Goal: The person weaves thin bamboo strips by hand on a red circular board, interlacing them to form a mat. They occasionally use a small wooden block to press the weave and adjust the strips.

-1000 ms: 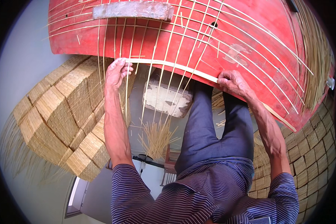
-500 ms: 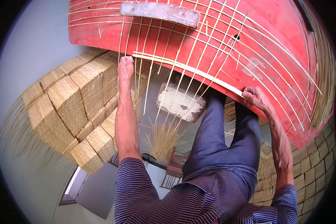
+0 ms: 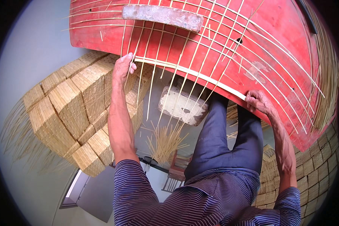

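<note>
A grid of thin pale bamboo strips (image 3: 182, 51) lies over a red board (image 3: 154, 47), with many strip ends hanging past its near edge. A wider pale strip (image 3: 199, 74) runs crosswise along that edge. My right hand (image 3: 259, 101) is closed on its right end. At the left corner of the grid, my left hand (image 3: 123, 68) pinches a lengthwise strip between thumb and fingers, close to the wide strip's left end. On the grid rests a long worn block (image 3: 162, 17), pressing on the strips.
Stacked woven boxes (image 3: 69, 101) stand at the left. A worn white stool (image 3: 182, 105) and a bunch of cut strips (image 3: 165, 143) are below the board. Long loose strips (image 3: 329, 83) lie along the right side, above more woven pieces (image 3: 312, 169).
My left hand has shifted slightly left and turned, its fingers now showing around a strip beside the board edge. My right hand stays on the wide strip's end.
</note>
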A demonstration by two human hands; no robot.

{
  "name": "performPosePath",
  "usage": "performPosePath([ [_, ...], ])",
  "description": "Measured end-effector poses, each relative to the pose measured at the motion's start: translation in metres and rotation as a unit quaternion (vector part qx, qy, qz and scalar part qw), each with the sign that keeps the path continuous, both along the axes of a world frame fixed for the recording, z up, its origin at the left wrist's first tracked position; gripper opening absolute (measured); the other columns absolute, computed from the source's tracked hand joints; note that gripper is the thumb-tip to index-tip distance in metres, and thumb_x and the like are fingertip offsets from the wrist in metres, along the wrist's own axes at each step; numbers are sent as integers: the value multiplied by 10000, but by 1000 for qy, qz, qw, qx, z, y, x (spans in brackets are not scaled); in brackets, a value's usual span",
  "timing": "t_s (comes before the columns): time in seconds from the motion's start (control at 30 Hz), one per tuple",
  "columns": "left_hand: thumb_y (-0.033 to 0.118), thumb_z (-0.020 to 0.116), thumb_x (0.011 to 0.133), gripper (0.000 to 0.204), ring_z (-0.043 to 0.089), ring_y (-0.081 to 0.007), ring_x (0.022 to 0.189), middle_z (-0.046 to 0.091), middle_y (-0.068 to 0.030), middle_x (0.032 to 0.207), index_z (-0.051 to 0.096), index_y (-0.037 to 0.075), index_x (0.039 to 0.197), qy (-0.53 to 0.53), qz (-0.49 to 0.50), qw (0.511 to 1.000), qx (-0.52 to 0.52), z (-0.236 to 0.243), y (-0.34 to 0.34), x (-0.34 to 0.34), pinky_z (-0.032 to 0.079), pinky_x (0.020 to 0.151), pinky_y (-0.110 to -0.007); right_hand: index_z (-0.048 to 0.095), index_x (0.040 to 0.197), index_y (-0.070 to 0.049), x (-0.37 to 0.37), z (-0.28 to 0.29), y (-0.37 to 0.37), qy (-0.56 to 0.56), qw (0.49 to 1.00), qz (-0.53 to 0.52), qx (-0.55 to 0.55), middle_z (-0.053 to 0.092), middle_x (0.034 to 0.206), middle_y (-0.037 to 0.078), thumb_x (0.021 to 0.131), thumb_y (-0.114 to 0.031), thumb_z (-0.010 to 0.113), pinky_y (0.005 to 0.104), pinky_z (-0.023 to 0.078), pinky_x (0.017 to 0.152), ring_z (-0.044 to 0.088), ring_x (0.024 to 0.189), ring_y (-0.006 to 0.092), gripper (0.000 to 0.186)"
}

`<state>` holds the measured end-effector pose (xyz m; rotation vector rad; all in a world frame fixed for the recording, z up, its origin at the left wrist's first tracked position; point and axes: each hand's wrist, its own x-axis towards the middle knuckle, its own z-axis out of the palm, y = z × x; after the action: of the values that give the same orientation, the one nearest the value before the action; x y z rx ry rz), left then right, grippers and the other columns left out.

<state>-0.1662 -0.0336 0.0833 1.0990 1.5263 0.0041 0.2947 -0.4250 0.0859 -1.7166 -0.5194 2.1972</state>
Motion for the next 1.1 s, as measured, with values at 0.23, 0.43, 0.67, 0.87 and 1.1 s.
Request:
performPosePath([
  [0.23,276,649,979,259,642,-110,601,693,-53,817,624,93,1162,-30,28,990,-138,7,10,2,534,516,-236,594,832,-21,-1,2,3,2,1000,-8,10,631,683,52,980,-190,575,290,488,542,596,576,127,225],
  [0.43,243,703,937,207,649,-84,675,691,-18,864,677,69,1046,-21,-59,997,-40,-3,16,4,549,611,-211,604,855,-47,1,-1,3,17,1000,-10,20,634,704,20,983,-237,591,259,478,550,591,584,106,230],
  [0.67,185,719,919,169,654,-85,700,681,-10,823,687,43,1005,-34,-57,997,49,-4,13,1,536,639,-225,599,848,-39,-4,2,11,-18,999,1,42,611,690,18,974,-200,599,274,471,555,577,589,107,205],
  [0.87,163,698,924,160,648,-87,670,679,-14,768,695,20,996,-25,-53,988,145,-1,20,17,517,632,-236,605,855,-6,-13,4,12,-135,982,15,133,593,638,82,943,-160,620,351,464,556,583,571,186,177],
  [1.1,174,703,921,169,620,-71,643,670,-11,733,704,23,995,-7,-77,977,198,-10,43,42,491,601,-220,626,864,-24,-26,-9,16,-387,887,51,246,613,656,186,920,-160,660,454,451,565,612,599,371,151],
])
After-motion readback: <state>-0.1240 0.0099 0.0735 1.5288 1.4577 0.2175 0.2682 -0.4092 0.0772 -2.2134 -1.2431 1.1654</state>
